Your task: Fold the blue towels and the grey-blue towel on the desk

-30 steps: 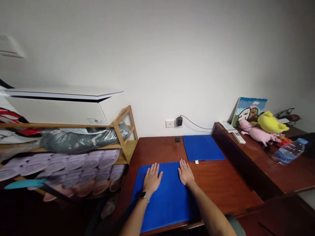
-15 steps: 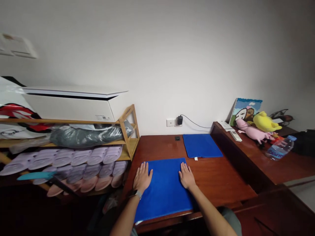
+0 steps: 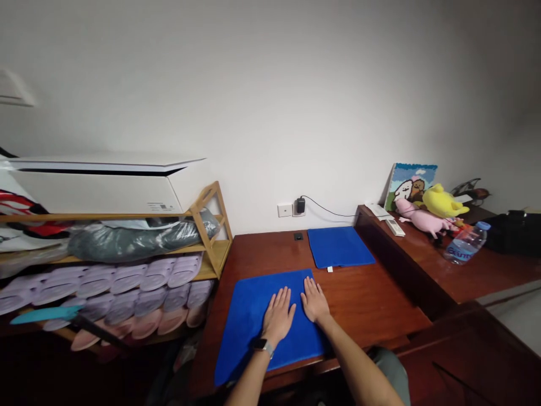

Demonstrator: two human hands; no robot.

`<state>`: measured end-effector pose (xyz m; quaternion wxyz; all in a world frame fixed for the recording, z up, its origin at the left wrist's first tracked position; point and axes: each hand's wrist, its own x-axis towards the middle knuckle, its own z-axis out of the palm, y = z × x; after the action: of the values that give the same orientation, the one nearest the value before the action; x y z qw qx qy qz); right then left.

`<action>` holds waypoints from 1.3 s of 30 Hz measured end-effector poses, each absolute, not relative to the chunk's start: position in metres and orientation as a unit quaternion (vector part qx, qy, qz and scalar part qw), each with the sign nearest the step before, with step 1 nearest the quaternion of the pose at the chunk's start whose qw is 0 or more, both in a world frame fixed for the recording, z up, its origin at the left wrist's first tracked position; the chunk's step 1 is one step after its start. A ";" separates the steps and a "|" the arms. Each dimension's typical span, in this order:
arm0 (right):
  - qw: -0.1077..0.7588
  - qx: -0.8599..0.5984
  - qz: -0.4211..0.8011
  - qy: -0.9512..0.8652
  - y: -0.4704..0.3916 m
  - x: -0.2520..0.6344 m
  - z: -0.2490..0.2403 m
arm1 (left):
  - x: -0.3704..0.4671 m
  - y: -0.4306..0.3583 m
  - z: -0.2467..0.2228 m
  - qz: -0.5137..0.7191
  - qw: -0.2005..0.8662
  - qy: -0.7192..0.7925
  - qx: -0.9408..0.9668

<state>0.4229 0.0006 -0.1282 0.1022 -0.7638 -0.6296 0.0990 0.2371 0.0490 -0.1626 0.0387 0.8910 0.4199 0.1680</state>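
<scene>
A blue cloth [image 3: 249,307] lies spread flat on the brown wooden desk [image 3: 270,251], near its front edge. My left hand [image 3: 279,316] rests palm down on the middle of this cloth, fingers stretched out, a watch on the wrist. On the cloth's right edge lies my right hand [image 3: 315,301], also flat with fingers extended. Both hands hold nothing. Farther back on the desk is a second blue cloth [image 3: 340,246], smaller in outline, with a white tag at its front edge. It touches neither hand.
At left stands a wooden rack [image 3: 217,225] with a white box [image 3: 97,189] and rows of slippers [image 3: 156,273]. A charger [image 3: 300,204] is plugged into the wall. On the right-hand surface are plush toys [image 3: 442,200], a remote [image 3: 395,228] and a water bottle [image 3: 467,242].
My left hand has slid right, from the cloth's left edge to its middle. My right hand stays on the right edge. The whole view has shifted slightly.
</scene>
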 end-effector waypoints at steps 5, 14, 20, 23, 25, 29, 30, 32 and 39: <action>0.091 -0.769 0.106 -0.624 0.004 0.421 -0.120 | 0.114 0.060 -0.181 0.195 -0.011 0.539 0.819; 0.137 -0.777 0.075 -0.610 -0.049 0.401 -0.129 | 0.074 0.062 -0.194 0.218 -0.023 0.566 0.795; 0.142 -0.766 0.117 -0.616 -0.088 0.391 -0.151 | 0.090 0.050 -0.176 0.237 -0.055 0.538 0.807; 0.143 -0.765 0.128 -0.615 -0.086 0.391 -0.147 | 0.134 0.027 -0.163 0.222 -0.044 0.487 0.844; 0.145 -0.761 0.131 -0.619 -0.085 0.392 -0.144 | 0.165 0.011 -0.160 0.203 -0.019 0.447 0.871; 0.147 -0.760 0.119 -0.622 -0.087 0.393 -0.147 | 0.177 -0.001 -0.170 0.172 0.014 0.433 0.885; 0.147 -0.761 0.115 -0.622 -0.088 0.393 -0.148 | 0.165 -0.001 -0.174 0.168 0.014 0.446 0.879; 0.153 -0.761 0.107 -0.621 -0.089 0.394 -0.150 | 0.131 0.000 -0.182 0.162 0.004 0.483 0.861; 0.193 -0.757 0.083 -0.619 -0.092 0.390 -0.136 | 0.028 -0.022 -0.182 0.164 0.031 0.557 0.814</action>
<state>0.3900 -0.0922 -0.1361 0.1927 -0.7570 -0.6188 0.0829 0.0280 -0.0218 -0.1823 0.0312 0.8136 0.5569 0.1640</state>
